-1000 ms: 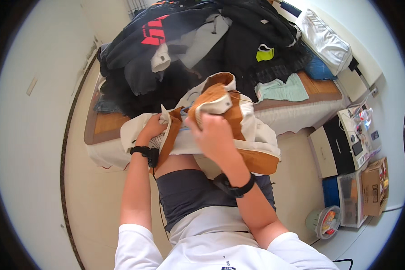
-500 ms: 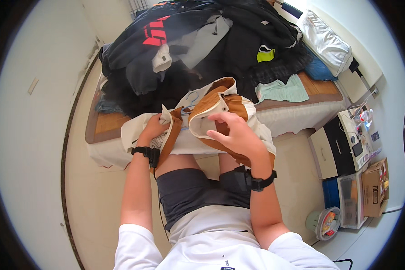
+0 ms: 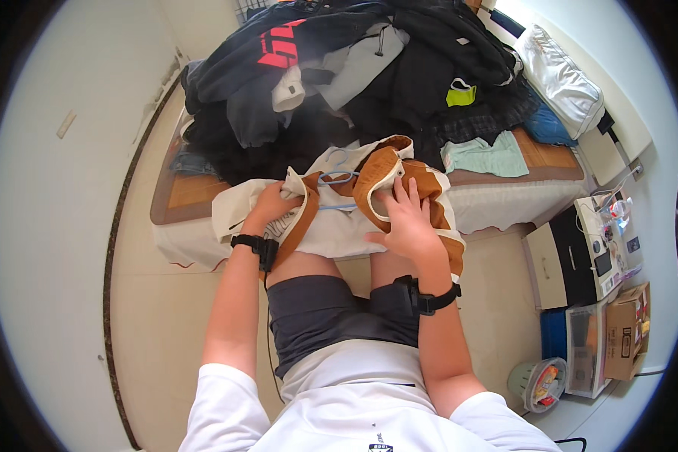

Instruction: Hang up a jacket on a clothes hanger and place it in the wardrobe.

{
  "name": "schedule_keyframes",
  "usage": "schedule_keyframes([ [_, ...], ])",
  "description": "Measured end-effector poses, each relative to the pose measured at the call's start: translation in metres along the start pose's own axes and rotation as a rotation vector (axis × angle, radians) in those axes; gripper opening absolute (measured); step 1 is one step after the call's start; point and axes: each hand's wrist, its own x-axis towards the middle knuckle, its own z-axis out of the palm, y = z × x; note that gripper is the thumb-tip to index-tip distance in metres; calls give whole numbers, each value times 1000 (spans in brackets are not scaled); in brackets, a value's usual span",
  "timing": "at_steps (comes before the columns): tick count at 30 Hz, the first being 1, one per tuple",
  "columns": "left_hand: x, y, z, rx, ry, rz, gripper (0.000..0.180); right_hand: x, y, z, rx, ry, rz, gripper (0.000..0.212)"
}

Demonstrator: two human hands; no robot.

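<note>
A white and brown jacket [image 3: 331, 230] lies over the bed's near edge and my thighs, its front spread apart. A light blue clothes hanger [image 3: 337, 178] shows in the gap between the two front panels, its hook pointing to the far side. My left hand [image 3: 273, 205] grips the left front panel near its brown-edged opening, with some fingertips hidden by the cloth. Over the right panel, my right hand [image 3: 408, 222] has its fingers spread against the brown and white fabric near the collar.
Beyond the jacket, a large heap of dark clothes [image 3: 384, 83] covers the bed. A pale green garment [image 3: 486, 156] lies by its right side, near a silver pillow [image 3: 561, 75]. To the right are a nightstand [image 3: 557, 260], a cardboard box [image 3: 625, 331] and a bin [image 3: 539, 384].
My right hand has opened from a curled pose and come down onto the right panel. The right panel's edge has shifted right, showing more of the blue hanger. My left hand stays on the left panel.
</note>
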Motion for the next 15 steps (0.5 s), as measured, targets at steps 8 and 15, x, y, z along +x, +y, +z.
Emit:
schedule_keyframes([
  [8, -33, 19, -8, -45, 203, -34, 48, 4, 8, -19, 403, 50, -43, 40],
  [15, -59, 80, -9, -464, 465, 44, 18, -5, -41, -41, 666, 265, -213, 41],
])
